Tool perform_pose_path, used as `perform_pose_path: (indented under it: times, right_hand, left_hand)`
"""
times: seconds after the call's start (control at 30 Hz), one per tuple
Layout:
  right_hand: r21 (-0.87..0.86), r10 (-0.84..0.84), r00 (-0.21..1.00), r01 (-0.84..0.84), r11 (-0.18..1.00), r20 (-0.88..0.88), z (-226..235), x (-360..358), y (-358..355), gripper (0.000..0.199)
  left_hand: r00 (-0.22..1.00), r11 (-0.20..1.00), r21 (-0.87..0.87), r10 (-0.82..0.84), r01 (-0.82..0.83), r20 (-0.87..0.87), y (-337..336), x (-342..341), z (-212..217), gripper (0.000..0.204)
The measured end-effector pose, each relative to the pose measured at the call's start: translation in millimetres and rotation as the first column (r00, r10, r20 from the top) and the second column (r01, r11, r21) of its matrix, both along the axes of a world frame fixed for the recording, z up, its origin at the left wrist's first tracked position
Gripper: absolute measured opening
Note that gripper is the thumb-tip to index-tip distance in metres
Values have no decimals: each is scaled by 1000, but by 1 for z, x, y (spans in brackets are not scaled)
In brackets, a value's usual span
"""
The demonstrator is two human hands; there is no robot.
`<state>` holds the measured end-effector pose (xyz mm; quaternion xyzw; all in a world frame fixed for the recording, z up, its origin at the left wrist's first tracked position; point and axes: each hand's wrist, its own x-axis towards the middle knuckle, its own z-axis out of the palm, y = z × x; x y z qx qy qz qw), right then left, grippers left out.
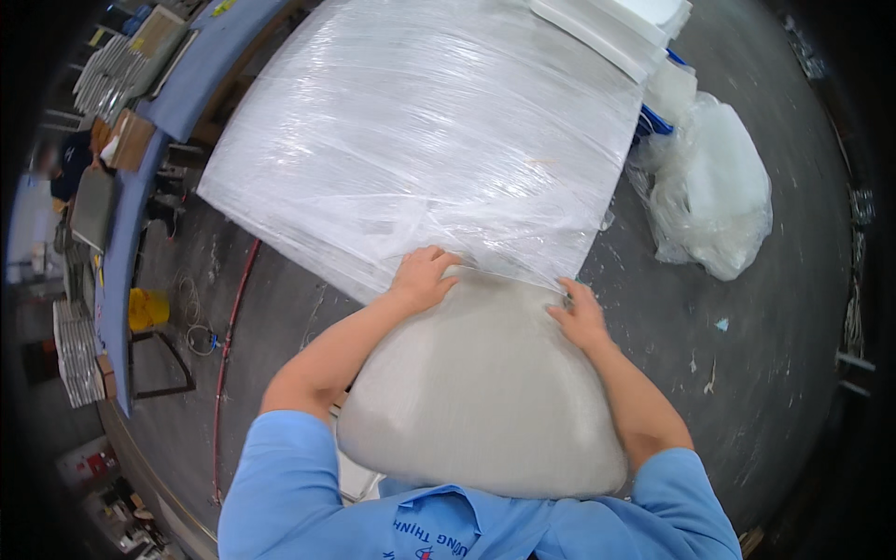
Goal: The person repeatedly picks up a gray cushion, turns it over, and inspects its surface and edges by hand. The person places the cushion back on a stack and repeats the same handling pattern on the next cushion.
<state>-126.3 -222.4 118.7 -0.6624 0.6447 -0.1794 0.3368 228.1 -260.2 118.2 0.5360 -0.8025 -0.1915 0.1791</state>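
Observation:
I hold a large grey cushion-like pad [485, 392] against my chest, its far edge resting on a big stack wrapped in clear stretch film [420, 131]. My left hand [422, 276] grips the pad's far left corner, fingers curled over the edge next to the film. My right hand [581, 315] grips the far right corner, where the pad meets the wrapped stack. Both forearms run along the sides of the pad. The pad hides what lies beneath it.
A clear plastic bag of white pieces [714, 187] lies on the grey floor at the right. White foam sheets [607, 23] sit on the stack's far end. A long blue workbench [140, 205] with boxes runs along the left; a red hose [229, 327] crosses the floor.

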Motion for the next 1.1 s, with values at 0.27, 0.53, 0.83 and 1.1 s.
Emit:
perform_pose_path:
  times: [0.27, 0.53, 0.83, 1.1]
  right_hand:
    - [540, -542, 551, 186, 821, 635, 111, -104, 151, 49]
    - [423, -415, 293, 36, 905, 862, 156, -74, 64, 80]
    - [167, -194, 417, 102, 981, 888, 184, -54, 0, 76]
    - [-16, 30, 585, -29, 999, 811, 153, -73, -15, 66]
  left_hand:
    - [200, 381, 882, 875, 278, -441, 139, 80, 123, 38]
    - [-395, 675, 732, 650, -91, -649, 175, 30, 118, 40]
    - [-179, 573, 490, 513, -657, -840, 161, -5, 193, 40]
    - [-133, 444, 453, 585, -774, -800, 128, -14, 183, 52]
